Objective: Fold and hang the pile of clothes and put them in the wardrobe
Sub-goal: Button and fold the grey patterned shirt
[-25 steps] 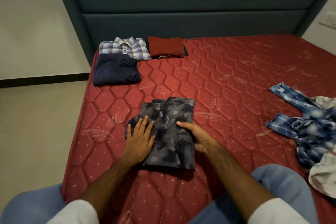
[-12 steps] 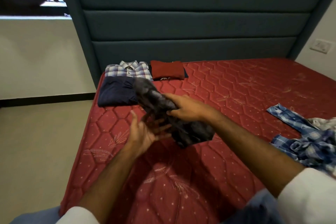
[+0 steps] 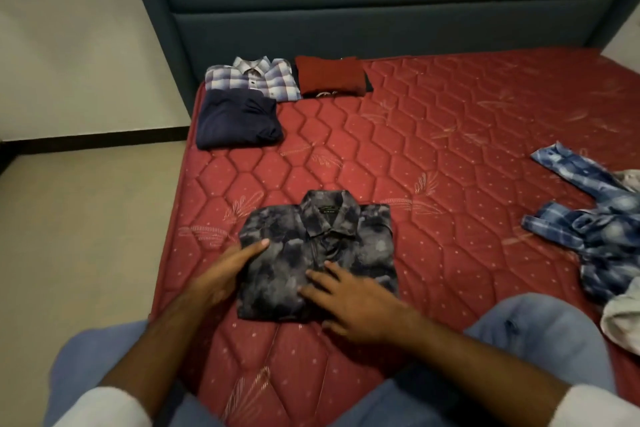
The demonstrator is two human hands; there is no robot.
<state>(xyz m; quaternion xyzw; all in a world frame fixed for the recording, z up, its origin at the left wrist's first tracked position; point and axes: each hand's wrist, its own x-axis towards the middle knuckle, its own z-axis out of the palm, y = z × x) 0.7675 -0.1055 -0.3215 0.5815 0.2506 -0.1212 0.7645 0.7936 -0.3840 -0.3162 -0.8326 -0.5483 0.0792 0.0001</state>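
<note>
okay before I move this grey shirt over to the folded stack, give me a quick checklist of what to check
1. Grey patterned shirt folded, collar up: ok.
2. Left hand flat against its left edge: ok.
3. Right hand flat on its front, not gripping yet: ok.
4. Free mattress beside the navy folded garment, plaid shirt and red garment: ok.
5. Underside folds tidy: cannot tell.
6. Blue checked shirt at right still unfolded: not ok.
</note>
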